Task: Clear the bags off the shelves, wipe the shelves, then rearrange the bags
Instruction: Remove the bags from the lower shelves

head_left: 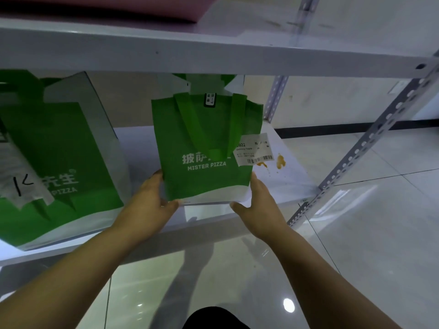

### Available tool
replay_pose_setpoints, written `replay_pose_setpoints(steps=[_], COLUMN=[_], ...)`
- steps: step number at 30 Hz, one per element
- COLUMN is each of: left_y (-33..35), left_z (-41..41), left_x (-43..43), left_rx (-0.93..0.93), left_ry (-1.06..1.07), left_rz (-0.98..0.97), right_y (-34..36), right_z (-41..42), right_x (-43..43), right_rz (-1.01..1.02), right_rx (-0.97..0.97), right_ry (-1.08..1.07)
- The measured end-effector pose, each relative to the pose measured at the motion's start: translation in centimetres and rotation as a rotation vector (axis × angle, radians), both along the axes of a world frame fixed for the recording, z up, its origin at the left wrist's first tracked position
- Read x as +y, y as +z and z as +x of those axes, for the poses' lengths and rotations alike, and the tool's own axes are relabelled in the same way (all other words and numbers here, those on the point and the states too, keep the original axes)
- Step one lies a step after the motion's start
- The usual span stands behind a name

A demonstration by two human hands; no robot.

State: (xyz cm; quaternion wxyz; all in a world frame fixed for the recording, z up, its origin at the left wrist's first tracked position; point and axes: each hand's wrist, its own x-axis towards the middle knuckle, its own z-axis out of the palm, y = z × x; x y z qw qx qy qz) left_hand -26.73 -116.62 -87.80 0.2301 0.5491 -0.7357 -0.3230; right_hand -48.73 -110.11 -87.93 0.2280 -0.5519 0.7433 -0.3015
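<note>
A small green and white "Mister Pizza" bag (206, 148) stands upright on the lower white shelf (285, 186), with a paper receipt label (255, 150) on its right side. My left hand (152, 198) grips its lower left corner. Its lower right corner is held by my right hand (259, 205). A larger green bag (59, 157) of the same kind stands to the left on the same shelf, with a taped paper note on its front. Orange-brown stains (280, 161) mark the shelf just right of the small bag.
The upper white shelf (213, 53) runs across above the bags, with a pink object (95, 8) on it. A perforated metal upright (370, 143) stands at the right front corner. Glossy tiled floor (356, 257) lies below and to the right.
</note>
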Motion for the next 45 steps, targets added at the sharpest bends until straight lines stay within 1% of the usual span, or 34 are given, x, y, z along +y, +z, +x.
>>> replay_pose_setpoints(steps=[7, 10, 14, 19, 25, 32, 38, 41, 45], left_y=[1.0, 2.4, 6.2, 14.2, 25.4, 40.8, 53.6, 58.8, 64.2], left_z=[0.4, 0.9, 1.9, 2.8, 3.2, 3.4, 3.6, 3.3, 2.1], left_x=[1.6, 2.4, 3.0, 4.0, 5.8, 8.7, 10.4, 10.6, 10.3], left_rx=[-0.097, -0.13, -0.28, -0.45, -0.524, -0.514, -0.472, -0.44, -0.401], left_ry=[-0.001, -0.038, -0.089, -0.143, -0.215, -0.268, -0.3, -0.315, -0.319], left_rz=[-0.018, -0.038, -0.078, -0.176, -0.231, -0.28, -0.384, -0.448, -0.533], right_y=[1.5, 2.7, 6.7, 14.5, 26.6, 41.5, 54.1, 59.1, 64.2], right_z=[-0.1, -0.1, 0.2, 1.4, 2.9, 3.7, 4.0, 3.7, 2.7], right_x=[1.2, 1.7, 2.5, 3.6, 5.5, 8.5, 10.4, 11.0, 11.2], right_rz=[0.103, 0.148, 0.174, 0.219, 0.192, 0.159, 0.083, 0.024, -0.059], right_rx=[0.091, 0.16, 0.281, 0.402, 0.448, 0.455, 0.454, 0.462, 0.47], right_ry=[-0.061, -0.053, -0.006, 0.069, 0.102, 0.079, 0.029, -0.011, -0.058])
